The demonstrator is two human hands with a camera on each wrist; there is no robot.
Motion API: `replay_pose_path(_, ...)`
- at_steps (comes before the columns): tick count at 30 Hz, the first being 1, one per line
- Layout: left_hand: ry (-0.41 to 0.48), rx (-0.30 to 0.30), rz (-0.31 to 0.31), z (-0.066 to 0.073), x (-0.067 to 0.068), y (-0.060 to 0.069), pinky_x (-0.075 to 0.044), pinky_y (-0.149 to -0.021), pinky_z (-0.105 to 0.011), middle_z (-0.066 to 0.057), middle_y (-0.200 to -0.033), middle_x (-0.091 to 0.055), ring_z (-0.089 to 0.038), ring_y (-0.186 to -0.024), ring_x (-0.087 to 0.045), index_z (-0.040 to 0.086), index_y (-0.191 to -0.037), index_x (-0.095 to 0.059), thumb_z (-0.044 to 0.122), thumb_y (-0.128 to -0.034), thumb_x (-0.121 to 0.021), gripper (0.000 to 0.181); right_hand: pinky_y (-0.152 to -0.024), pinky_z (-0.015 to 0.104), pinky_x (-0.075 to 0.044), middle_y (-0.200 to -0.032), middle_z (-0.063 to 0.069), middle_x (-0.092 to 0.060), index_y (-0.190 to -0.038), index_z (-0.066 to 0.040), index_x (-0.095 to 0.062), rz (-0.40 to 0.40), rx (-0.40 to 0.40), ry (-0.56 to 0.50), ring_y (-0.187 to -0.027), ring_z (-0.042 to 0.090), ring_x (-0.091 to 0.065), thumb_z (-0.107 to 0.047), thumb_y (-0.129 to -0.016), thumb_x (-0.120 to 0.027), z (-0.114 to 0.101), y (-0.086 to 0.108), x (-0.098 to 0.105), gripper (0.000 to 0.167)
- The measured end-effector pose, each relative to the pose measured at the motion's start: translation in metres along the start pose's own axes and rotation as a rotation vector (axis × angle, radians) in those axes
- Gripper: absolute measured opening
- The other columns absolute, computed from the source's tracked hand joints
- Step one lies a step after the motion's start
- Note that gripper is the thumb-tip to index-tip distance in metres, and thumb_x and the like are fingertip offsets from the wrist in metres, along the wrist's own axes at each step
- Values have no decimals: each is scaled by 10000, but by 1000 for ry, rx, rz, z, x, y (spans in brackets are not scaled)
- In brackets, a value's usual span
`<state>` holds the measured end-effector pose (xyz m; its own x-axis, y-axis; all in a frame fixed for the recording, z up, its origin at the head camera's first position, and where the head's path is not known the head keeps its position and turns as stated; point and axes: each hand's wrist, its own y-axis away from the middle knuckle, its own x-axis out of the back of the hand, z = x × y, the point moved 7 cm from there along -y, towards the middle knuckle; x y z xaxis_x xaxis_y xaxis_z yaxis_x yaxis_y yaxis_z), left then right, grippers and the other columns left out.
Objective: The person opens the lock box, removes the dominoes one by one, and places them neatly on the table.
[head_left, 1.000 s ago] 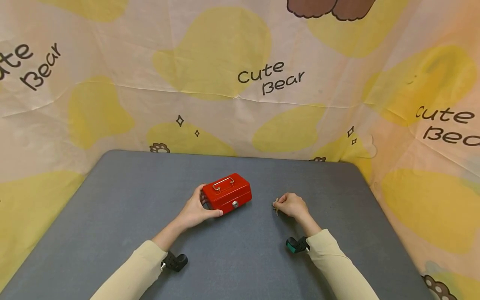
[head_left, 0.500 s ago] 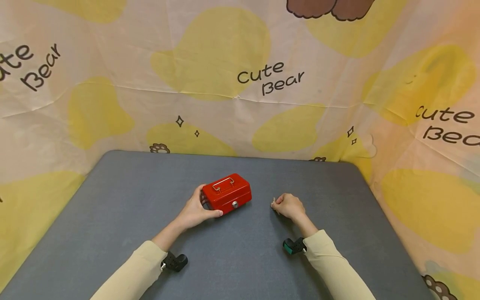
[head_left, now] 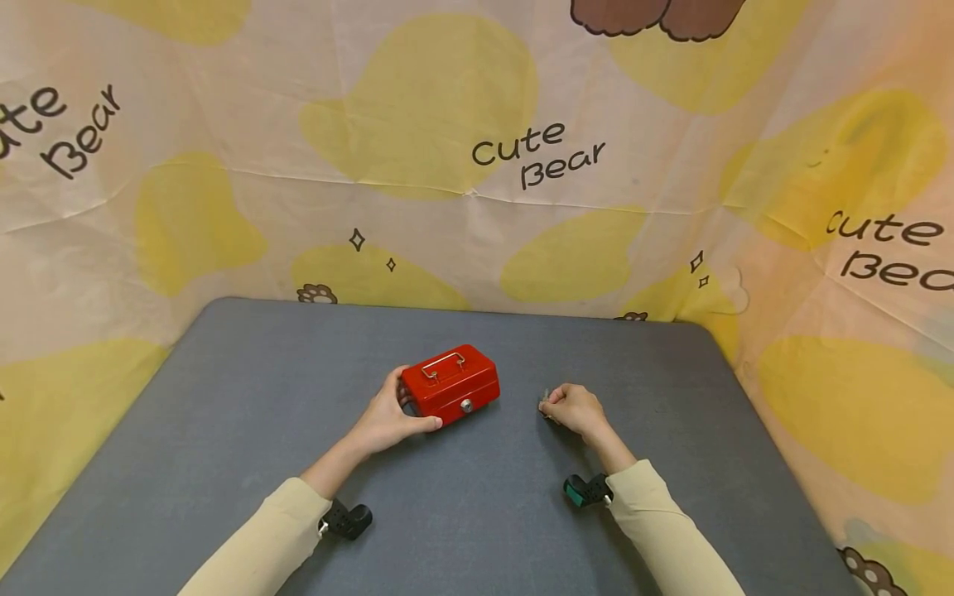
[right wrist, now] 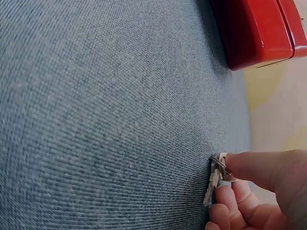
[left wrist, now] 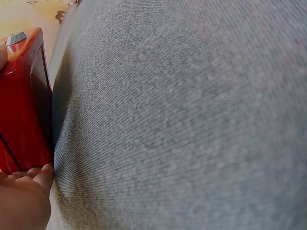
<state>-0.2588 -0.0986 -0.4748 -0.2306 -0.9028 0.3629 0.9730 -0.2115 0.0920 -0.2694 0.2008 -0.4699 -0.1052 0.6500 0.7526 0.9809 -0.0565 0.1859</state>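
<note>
A red metal box [head_left: 451, 386] with a wire handle on its lid and a round silver lock on its front stands on the grey table. My left hand [head_left: 387, 419] grips its left end, thumb along the front; in the left wrist view the fingers lie against the box [left wrist: 24, 105]. To the right of the box, my right hand [head_left: 577, 410] pinches small metal keys [head_left: 546, 406] just over the table. The right wrist view shows the keys [right wrist: 216, 178] on a ring between thumb and curled fingers, apart from the box [right wrist: 261, 31].
The grey table [head_left: 462, 521] reaches back to a patterned cloth [head_left: 417, 108] hung behind and at the sides. A black wrist device [head_left: 347, 521] is worn on the left wrist, and another [head_left: 587, 490] on the right.
My right hand has shifted slightly left toward the box, and the keys have changed their angle in its fingers. My left hand and the box look almost unmoved.
</note>
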Motion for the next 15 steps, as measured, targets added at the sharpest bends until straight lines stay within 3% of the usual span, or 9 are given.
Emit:
replay_pose_path(8, 3, -6, -3, -1, -1, 0, -394, -999, -431, -97, -1337, -440, -247, -1202, -481, 94, -1411, -184, 314, -633, -844, 1044, -499, 242, -329, -547, -45, -527, -723, -79, -608, 17, 41, -22, -511, 102, -445, -192, -796, -668, -1, 0, 1, 147)
replay_pose_path(15, 17, -14, -4, 0, -1, 0, -394, -997, -430, -92, -1336, -440, -242, -1195, -483, 98, -1411, -186, 311, -636, -843, 1038, -500, 233, -348, -582, -20, -569, -748, -61, -621, 9, 30, -81, -525, 102, -461, -169, -803, -652, -3, 1, 2, 125)
